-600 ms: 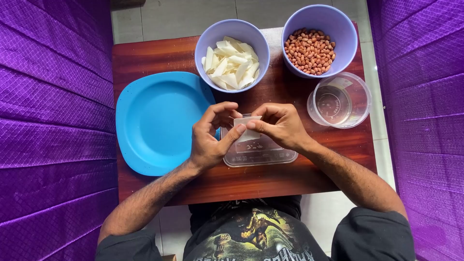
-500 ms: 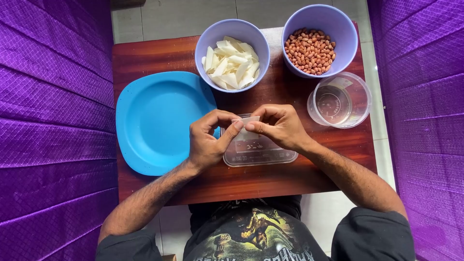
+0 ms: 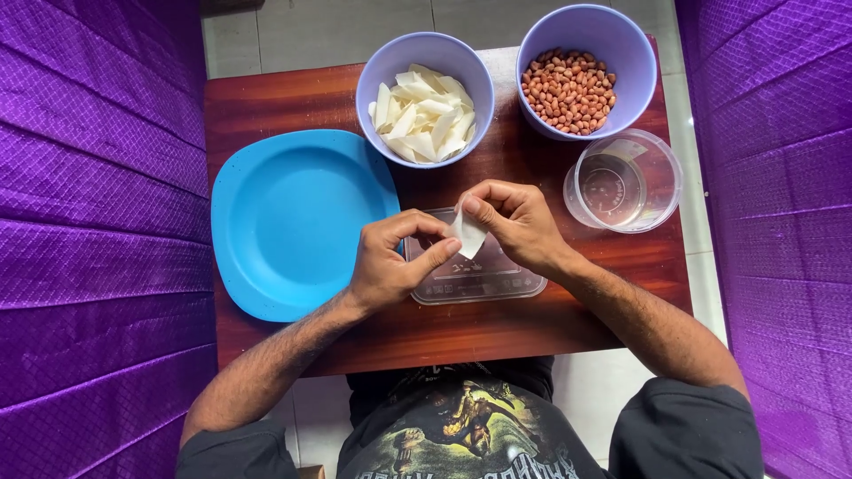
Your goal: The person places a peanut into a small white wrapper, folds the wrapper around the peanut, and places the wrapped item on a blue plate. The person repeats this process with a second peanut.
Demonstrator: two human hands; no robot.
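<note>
Hands: both are up over the middle of the table (image 3: 293,98), fingers curled in, sharing one small pale wrapper sheet (image 3: 468,233).
Left hand (image 3: 390,266): thumb and forefinger pinched on the lower edge of the sheet, the other fingers tucked under.
Right hand (image 3: 515,226): fingertips pinched on the upper corner, wrist angled in from the right side.
Wrapper sheet: a thin, whitish, roughly wedge-shaped piece, held in the air just above the clear rectangular tray (image 3: 475,277), between the two hands.
Clear rectangular tray: lies flat on the table under the hands, with a few small dark bits in it; what they are I cannot tell.
Supply bowl (image 3: 424,99): lilac, beyond the hands, heaped with more of the same pale sheets.
Peanut bowl (image 3: 586,73): lilac, far right corner, filled with red-skinned peanuts.
Blue plate (image 3: 293,222): bare, to the left, its rim just beside the left hand.
Clear round cup (image 3: 623,182): to the right of the hands, near the peanut bowl; contents not clear.
Doing it well, in my judgement: keep the grip light and at the edges, since a sheet this thin looks apt to tear; work low over the tray so anything dropped lands there.
</note>
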